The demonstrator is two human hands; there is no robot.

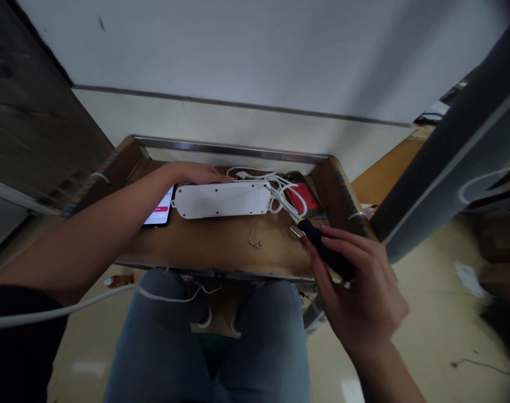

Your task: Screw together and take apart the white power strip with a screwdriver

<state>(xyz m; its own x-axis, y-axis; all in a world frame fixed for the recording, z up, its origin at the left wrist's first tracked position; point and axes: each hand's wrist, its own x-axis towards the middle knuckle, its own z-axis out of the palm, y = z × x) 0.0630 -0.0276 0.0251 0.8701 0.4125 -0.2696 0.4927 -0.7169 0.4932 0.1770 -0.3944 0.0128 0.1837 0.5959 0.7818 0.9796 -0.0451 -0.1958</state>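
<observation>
Right hand (358, 291) closed round black screwdriver (326, 252): light, stiff, rubbery handle gripped. Left hand (192, 173) laid open along white power strip (221, 200); tiny screws (255, 243) scattered near screwdriver tip.

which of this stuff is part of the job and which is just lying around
Part of the job: white power strip by the left hand; black-handled screwdriver in the right hand; small screws

Lying around: smartphone; red box
</observation>
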